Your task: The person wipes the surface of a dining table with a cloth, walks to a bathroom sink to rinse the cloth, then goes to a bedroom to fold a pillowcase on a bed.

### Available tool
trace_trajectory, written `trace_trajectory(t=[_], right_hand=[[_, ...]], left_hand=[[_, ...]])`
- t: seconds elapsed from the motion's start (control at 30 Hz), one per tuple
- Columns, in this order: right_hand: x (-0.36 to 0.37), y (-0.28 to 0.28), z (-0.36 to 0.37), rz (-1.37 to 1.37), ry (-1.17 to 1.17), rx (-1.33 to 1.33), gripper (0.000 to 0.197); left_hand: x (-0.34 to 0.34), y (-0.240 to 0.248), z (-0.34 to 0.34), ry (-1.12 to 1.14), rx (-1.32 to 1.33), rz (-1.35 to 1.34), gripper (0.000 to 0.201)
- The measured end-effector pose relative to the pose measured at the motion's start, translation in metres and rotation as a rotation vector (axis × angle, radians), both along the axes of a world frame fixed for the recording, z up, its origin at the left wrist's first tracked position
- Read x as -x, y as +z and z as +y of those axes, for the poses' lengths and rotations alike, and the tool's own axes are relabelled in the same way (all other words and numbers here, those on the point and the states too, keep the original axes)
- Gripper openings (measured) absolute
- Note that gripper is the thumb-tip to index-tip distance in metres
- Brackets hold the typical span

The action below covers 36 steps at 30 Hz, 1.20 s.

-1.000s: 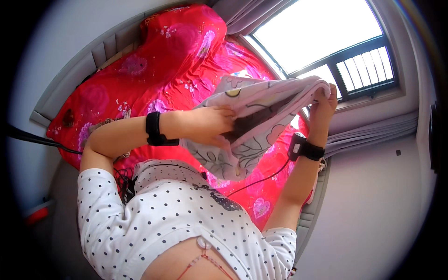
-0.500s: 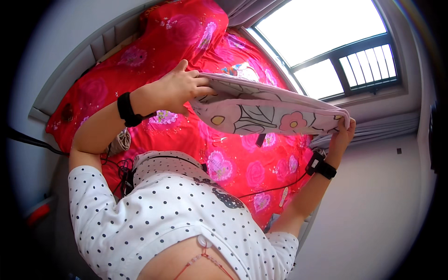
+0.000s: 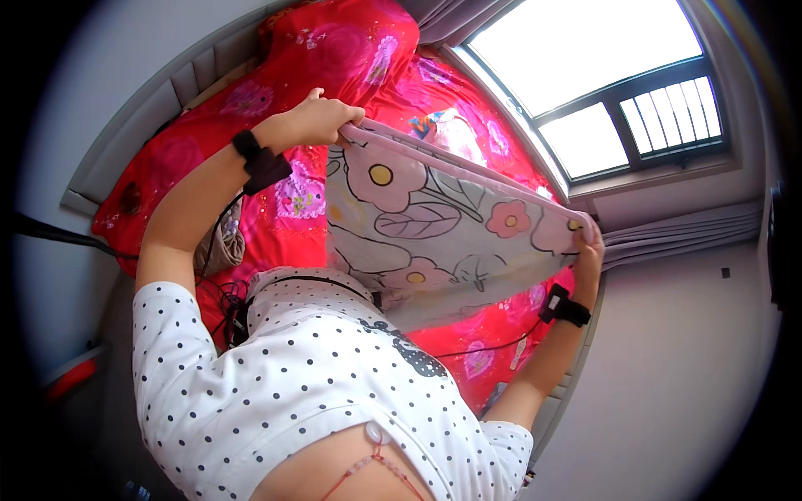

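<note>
A pale cloth with a pink edge and printed flowers and leaves hangs stretched between my two hands above the bed. My left hand is closed on its upper left corner, with the thumb side raised. Lower and to the right, my right hand grips the other upper corner, fingers wrapped round the pink edge. The cloth's top edge slopes down toward the right, and its lower part drapes in front of my body. Part of the bottom edge is hidden behind my shirt.
Beneath the cloth lies a bed with a red flowered cover, bunched high near the padded headboard. A small multicoloured bundle sits toward the window. Beige fabric and dark cables lie by my left side. Grey curtains hang at right.
The cloth was folded up and nearly level; now it hangs down with its printed face spread. My left hand has risen slightly, and my right hand has moved a little lower and left.
</note>
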State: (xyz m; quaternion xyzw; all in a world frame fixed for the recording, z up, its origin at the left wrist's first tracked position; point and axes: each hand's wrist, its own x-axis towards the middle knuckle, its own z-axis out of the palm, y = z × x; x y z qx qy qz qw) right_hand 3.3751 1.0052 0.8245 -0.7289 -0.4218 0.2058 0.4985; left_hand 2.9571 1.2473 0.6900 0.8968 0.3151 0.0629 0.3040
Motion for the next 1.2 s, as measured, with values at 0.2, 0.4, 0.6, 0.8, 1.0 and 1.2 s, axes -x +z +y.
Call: trace_trajectory(t=[0.2, 0.4, 0.6, 0.8, 1.0, 1.2], right_hand=[[-0.059, -0.096, -0.004, -0.418, -0.04, 0.177, 0.009], [-0.019, -0.03, -0.02, -0.556, -0.265, -0.188, 0.015], [0.07, -0.01, -0.06, -0.645, -0.222, -0.281, 0.019], [0.149, -0.106, -0.121, -0.826, 0.055, 0.194, 0.017], [0.195, -0.21, -0.214, -0.309, 0.387, 0.981, 0.019], [0.211, -0.24, -0.226, 0.041, 0.442, 1.43, 0.022]], left_hand=[[-0.045, -0.029, 0.029, 0.277, -0.68, 0.091, 0.027], [-0.022, 0.074, 0.003, 0.538, -1.095, -0.337, 0.019], [0.058, 0.063, -0.034, 0.441, -1.186, -0.371, 0.022], [0.111, -0.014, -0.127, 0.48, -0.702, -0.068, 0.007], [0.173, -0.099, -0.221, 0.268, -0.169, 0.351, 0.007], [0.211, -0.126, -0.24, 0.28, 0.162, 0.507, 0.016]])
